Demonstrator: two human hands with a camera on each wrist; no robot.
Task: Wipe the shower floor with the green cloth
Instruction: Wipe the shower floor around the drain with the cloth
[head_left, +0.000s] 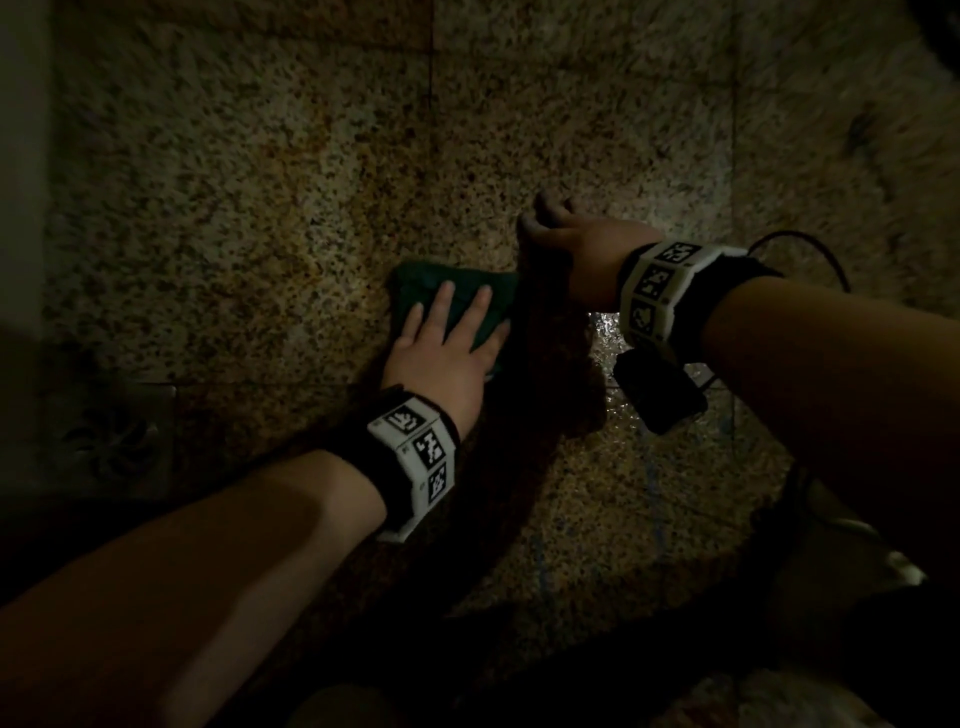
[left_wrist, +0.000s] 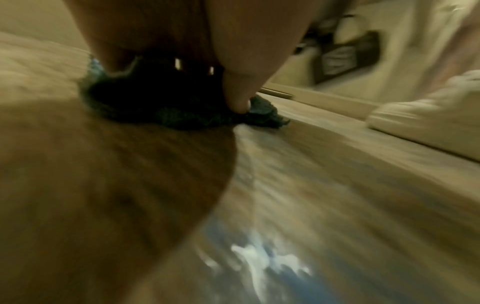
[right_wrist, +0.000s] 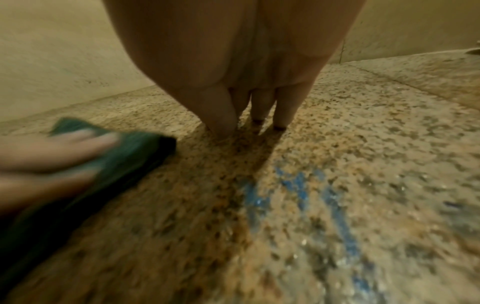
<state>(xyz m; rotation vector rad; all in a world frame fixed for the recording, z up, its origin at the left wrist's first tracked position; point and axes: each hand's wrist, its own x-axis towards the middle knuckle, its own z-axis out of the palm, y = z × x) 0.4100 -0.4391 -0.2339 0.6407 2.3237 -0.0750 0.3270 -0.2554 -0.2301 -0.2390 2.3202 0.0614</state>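
Note:
The folded green cloth (head_left: 415, 283) lies on the speckled stone shower floor (head_left: 260, 182) near the middle of the head view. My left hand (head_left: 457, 312) presses flat on it with straight, spread fingers. From the left wrist view the thumb (left_wrist: 239, 100) bears on the cloth's (left_wrist: 262, 111) edge. In the blurred right wrist view the cloth (right_wrist: 135, 148) sits under the left hand (right_wrist: 64, 148). Just right of the cloth, my right hand (head_left: 550, 223) is propped on the bare floor, its straight fingertips (right_wrist: 262, 111) touching stone and holding nothing.
A wet, shiny patch with blue streaks (right_wrist: 298, 185) spreads on the floor below my right wrist (head_left: 608, 332). A square floor drain (head_left: 117, 441) sits at the lower left. A pale wall (head_left: 21, 156) bounds the left side. A white shoe (left_wrist: 428, 117) stands nearby.

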